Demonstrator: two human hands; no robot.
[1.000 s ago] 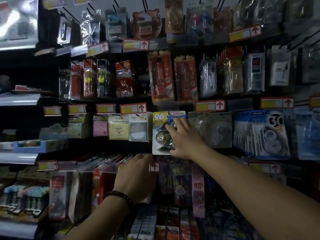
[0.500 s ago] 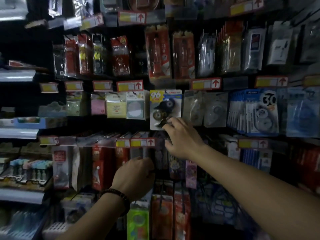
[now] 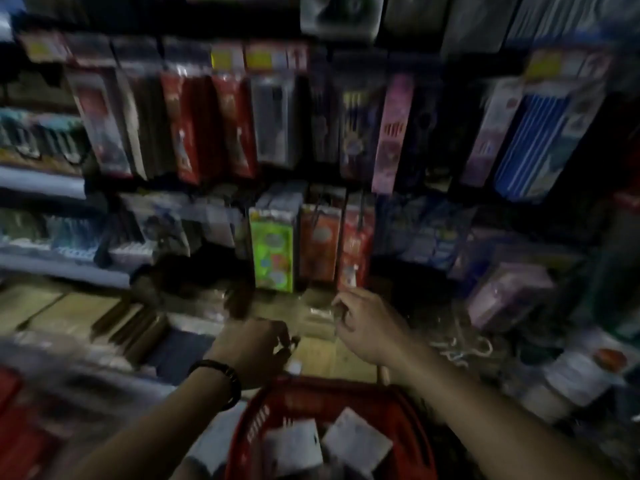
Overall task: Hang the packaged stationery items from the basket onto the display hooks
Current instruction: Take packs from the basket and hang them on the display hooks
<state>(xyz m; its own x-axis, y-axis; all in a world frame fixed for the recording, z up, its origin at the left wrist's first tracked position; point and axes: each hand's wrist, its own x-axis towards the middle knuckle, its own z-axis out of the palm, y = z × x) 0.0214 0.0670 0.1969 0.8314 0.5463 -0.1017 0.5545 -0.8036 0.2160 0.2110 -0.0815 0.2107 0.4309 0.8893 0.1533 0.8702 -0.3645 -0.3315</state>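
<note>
Item count: I see one red basket (image 3: 313, 388), two hands and one dark bracelet (image 3: 221, 375) on the left wrist. Inside the basket I count two pale packaged items, one at the centre (image 3: 294, 446) and one to its right (image 3: 356, 441). Motion blur hides any others.

On the lowest hanging row I count three packs side by side: a green pack (image 3: 272, 251), an orange pack (image 3: 318, 244) and a red pack (image 3: 355, 247).

Left hand (image 3: 254, 348): fingers curled inward. I cannot tell whether they hold anything.

Right hand (image 3: 367, 323): fingers loosely bent, thumb close to forefinger, just below the red pack. I cannot tell whether anything is pinched.

Position: the basket sits below both hands, nearer to me, between the two forearms. The left wrist lies over its far left rim. Neither hand touches the packaged items in it.
</note>
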